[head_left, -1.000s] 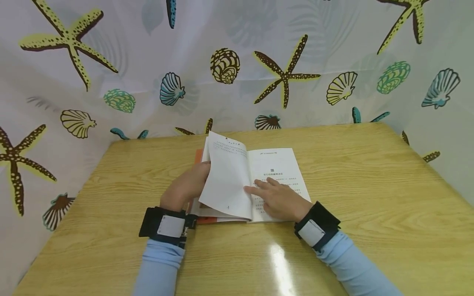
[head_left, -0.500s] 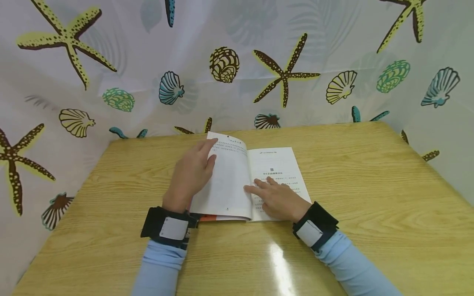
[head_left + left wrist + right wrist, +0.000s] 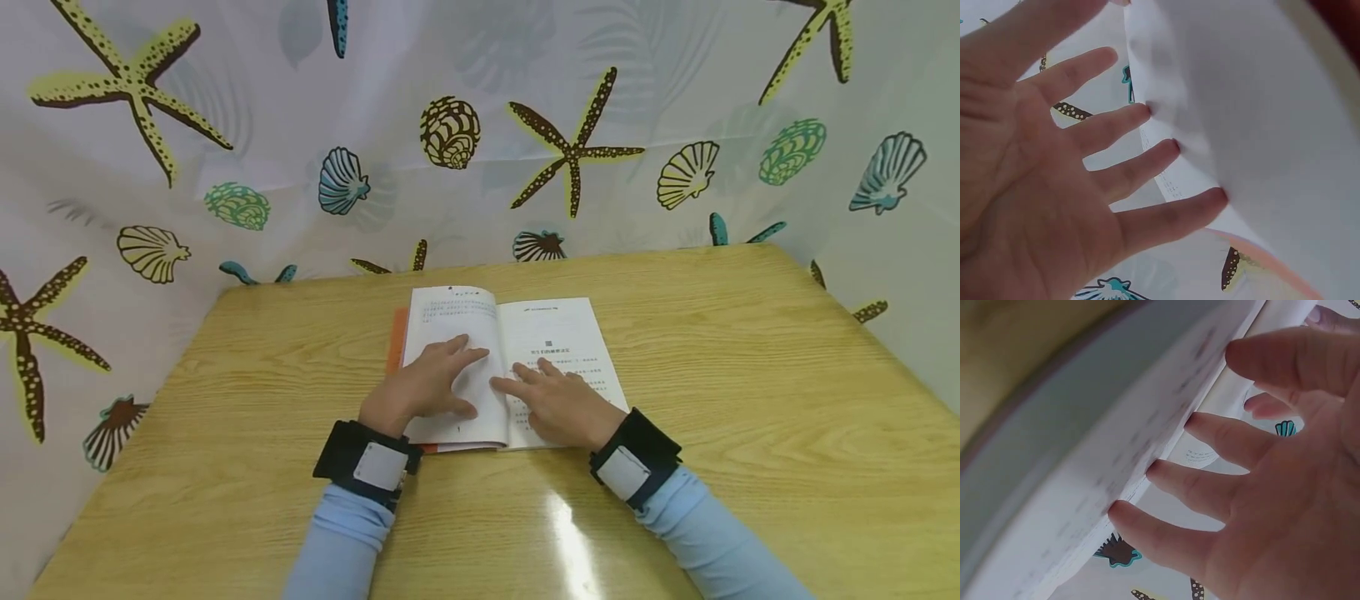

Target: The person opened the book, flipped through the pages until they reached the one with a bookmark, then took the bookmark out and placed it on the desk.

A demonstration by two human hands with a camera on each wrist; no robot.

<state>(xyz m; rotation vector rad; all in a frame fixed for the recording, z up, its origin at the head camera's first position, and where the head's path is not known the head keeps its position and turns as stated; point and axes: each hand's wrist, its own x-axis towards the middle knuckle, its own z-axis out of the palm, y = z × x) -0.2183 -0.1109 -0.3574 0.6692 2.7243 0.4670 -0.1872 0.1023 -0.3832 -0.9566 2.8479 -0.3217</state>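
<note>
An open book (image 3: 551, 321) lies on the table, its left page (image 3: 450, 321) mostly blank with a few printed lines at the far end. My left hand (image 3: 427, 383) is spread over that left page, with several fingertips touching the paper in the left wrist view. On the printed right page (image 3: 1285, 125) side, my right hand (image 3: 566, 404) rests with its fingers apart near the spine. The right wrist view shows those fingertips (image 3: 1124, 512) pressing on the print. An orange cover edge (image 3: 397, 333) shows past the book's left side.
The wooden table (image 3: 750, 375) runs out on both sides of the book. Behind it and at the sides hangs a white cloth (image 3: 480, 208) printed with starfish and shells. Both wrists wear black straps (image 3: 367, 467) with white plates.
My left hand came from behind the lifted page, round its outer edge, and onto its face. The page now lies flatter to the left. My right hand has stayed in place.
</note>
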